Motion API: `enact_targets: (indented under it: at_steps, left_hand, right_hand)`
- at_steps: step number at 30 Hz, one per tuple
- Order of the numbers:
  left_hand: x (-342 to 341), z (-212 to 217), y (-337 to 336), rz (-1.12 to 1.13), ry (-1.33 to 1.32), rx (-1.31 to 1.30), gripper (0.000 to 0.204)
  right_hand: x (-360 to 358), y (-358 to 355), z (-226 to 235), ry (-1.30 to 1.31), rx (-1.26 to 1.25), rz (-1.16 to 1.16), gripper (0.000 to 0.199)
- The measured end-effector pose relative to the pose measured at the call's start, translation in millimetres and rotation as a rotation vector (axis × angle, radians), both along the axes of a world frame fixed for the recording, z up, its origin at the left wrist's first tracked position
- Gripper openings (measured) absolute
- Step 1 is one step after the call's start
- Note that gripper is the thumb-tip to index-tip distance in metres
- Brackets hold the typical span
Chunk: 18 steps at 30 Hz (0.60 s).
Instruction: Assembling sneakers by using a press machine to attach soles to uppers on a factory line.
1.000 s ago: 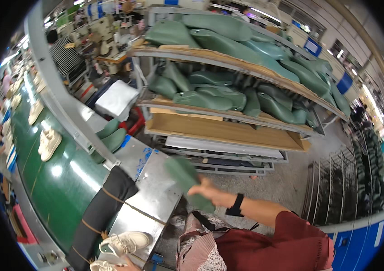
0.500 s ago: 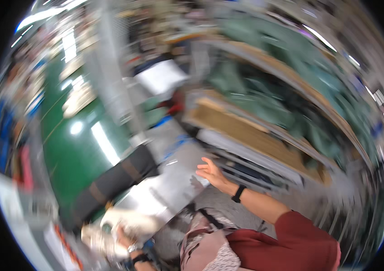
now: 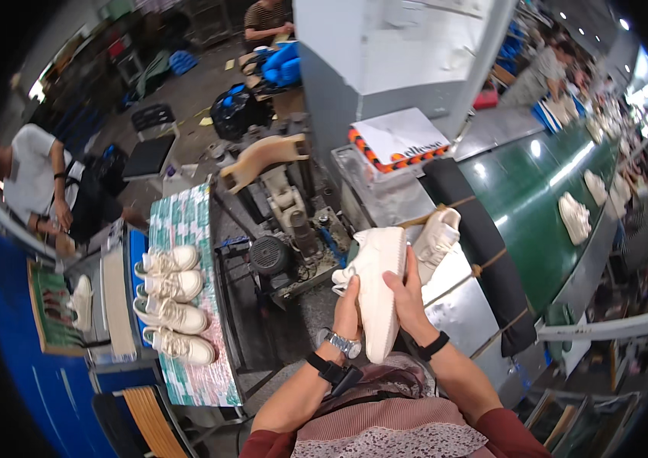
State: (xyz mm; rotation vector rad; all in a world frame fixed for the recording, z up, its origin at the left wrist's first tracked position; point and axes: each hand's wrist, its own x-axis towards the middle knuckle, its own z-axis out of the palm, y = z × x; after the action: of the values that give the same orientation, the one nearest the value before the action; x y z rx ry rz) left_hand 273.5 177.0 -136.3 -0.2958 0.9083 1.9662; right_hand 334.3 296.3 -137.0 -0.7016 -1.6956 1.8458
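Note:
A cream sneaker (image 3: 378, 278) is held up in front of my body, turned with its side toward me and its toe pointing down. My left hand (image 3: 347, 311) grips it on the lace side. On the other side my right hand (image 3: 408, 296) is closed around it, thumb pressed near the sole edge. Just past my right hand, a second cream sneaker (image 3: 440, 235) rests on the metal tabletop (image 3: 452, 294). Off to the left, several more cream sneakers (image 3: 179, 314) stand in a row on a patterned green-and-white bench (image 3: 217, 382).
Ahead stands a machine with a dark motor (image 3: 269, 255) and a curved tan pad (image 3: 266, 162). A shoebox (image 3: 400, 137) sits beside a pillar. To the right, a black padded roll (image 3: 484, 263) borders a green conveyor (image 3: 526, 191) carrying shoes. A seated person (image 3: 38, 172) is at far left.
My view has swung from the conveyor and shelves toward the machine and bench. My right hand, free and spread before, now grips the sneaker together with my left.

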Motion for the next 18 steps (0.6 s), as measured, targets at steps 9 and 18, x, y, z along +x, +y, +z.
enact_targets:
  at_steps: [9, 18]
  left_hand:
    - [-121, -14, -7, 0.168, -0.081, 0.329, 0.069]
    - [-119, -51, -3, 0.266, -0.146, 0.522, 0.071]
  right_hand:
    - [-166, -21, 68, -0.274, 0.788, 0.13, 0.099]
    - [-213, -41, 98, -0.658, 1.06, 0.377, 0.111]
